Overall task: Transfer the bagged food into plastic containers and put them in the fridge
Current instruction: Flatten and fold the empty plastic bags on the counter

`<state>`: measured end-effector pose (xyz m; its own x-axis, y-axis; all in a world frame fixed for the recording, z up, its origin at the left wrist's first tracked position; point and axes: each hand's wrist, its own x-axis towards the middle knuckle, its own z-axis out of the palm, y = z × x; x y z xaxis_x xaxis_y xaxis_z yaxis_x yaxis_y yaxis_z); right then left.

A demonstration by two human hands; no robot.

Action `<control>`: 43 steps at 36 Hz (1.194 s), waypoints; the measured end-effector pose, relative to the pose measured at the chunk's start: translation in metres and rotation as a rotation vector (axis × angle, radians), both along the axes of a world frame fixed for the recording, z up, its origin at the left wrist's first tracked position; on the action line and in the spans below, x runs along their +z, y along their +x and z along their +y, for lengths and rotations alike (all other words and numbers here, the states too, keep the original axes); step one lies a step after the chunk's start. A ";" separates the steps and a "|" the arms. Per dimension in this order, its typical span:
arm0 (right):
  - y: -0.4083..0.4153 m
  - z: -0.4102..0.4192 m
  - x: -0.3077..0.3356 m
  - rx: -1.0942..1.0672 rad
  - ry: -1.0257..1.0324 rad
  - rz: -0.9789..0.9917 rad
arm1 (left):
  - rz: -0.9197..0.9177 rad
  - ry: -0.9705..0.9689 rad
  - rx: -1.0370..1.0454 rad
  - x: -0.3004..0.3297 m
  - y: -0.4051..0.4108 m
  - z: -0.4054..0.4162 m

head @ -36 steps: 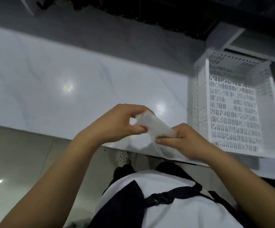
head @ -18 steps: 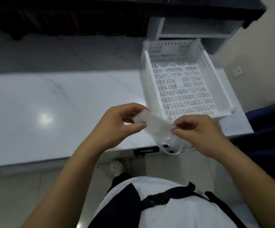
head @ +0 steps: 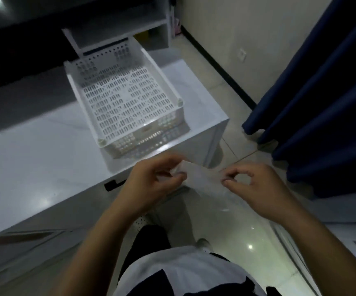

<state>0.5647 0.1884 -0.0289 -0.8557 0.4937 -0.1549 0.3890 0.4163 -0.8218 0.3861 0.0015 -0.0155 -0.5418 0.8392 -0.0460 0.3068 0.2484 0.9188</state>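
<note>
A thin, clear plastic bag (head: pixel 204 178) hangs in the air in front of my body, just off the counter's front edge. My left hand (head: pixel 153 180) pinches its left upper edge between thumb and fingers. My right hand (head: pixel 256 189) pinches the bag's right edge with thumb and forefinger, the other fingers curled. The bag looks limp; I cannot tell whether anything is inside. No food or plastic containers show in this view.
A white perforated plastic basket (head: pixel 83 103) stands on the white counter (head: pixel 34 163) near its right end, with nothing in it. A white shelf unit (head: pixel 117 33) sits behind it. Dark blue curtains (head: pixel 322 92) hang at the right over a glossy tiled floor (head: pixel 247 231).
The view has swung to the right, so the basket now lies up and left and the curtains appear. My hands have drawn apart, stretching the bag wider between them.
</note>
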 end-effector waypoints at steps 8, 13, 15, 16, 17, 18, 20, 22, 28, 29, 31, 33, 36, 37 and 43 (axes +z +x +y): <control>0.043 0.056 -0.012 -0.078 0.004 -0.013 | 0.008 -0.048 -0.170 -0.005 0.036 0.063; 0.036 0.101 -0.019 -0.163 -0.001 -0.042 | 0.051 -0.087 -0.248 -0.011 0.026 0.111; 0.034 0.118 -0.019 -0.206 0.009 -0.059 | 0.063 -0.080 -0.297 -0.015 0.020 0.134; 0.033 0.126 -0.017 -0.225 0.017 -0.066 | 0.077 -0.075 -0.318 -0.018 0.017 0.147; 0.032 0.135 -0.016 -0.242 0.025 -0.078 | 0.097 -0.076 -0.335 -0.020 0.014 0.159; 0.032 0.144 -0.013 -0.259 0.030 -0.091 | 0.115 -0.078 -0.349 -0.023 0.011 0.172; 0.034 0.162 -0.011 -0.301 0.032 -0.120 | 0.115 -0.067 -0.384 -0.028 0.008 0.197; 0.036 0.177 -0.009 -0.333 0.029 -0.142 | 0.110 -0.049 -0.438 -0.032 0.006 0.219; 0.025 0.228 -0.013 -0.381 0.018 -0.239 | 0.151 -0.108 -0.607 -0.039 -0.008 0.279; 0.022 0.236 -0.015 -0.382 0.014 -0.234 | 0.144 -0.114 -0.616 -0.040 -0.011 0.285; 0.014 0.255 -0.019 -0.367 0.001 -0.220 | 0.107 -0.127 -0.606 -0.041 -0.016 0.299; 0.004 0.278 -0.025 -0.341 -0.030 -0.219 | 0.093 -0.150 -0.586 -0.043 -0.021 0.314; -0.014 0.316 -0.041 -0.274 -0.043 -0.252 | 0.097 -0.218 -0.542 -0.053 -0.028 0.334; -0.021 0.329 -0.047 -0.243 -0.043 -0.262 | 0.100 -0.242 -0.520 -0.056 -0.029 0.342; -0.066 0.409 -0.089 -0.064 0.024 -0.317 | 0.050 -0.473 -0.250 -0.074 -0.032 0.393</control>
<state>0.4985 0.5977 -0.1174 -0.7336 0.5520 -0.3964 0.6501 0.4001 -0.6460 0.3545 0.3940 -0.0895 -0.3389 0.8371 -0.4294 0.4502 0.5450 0.7073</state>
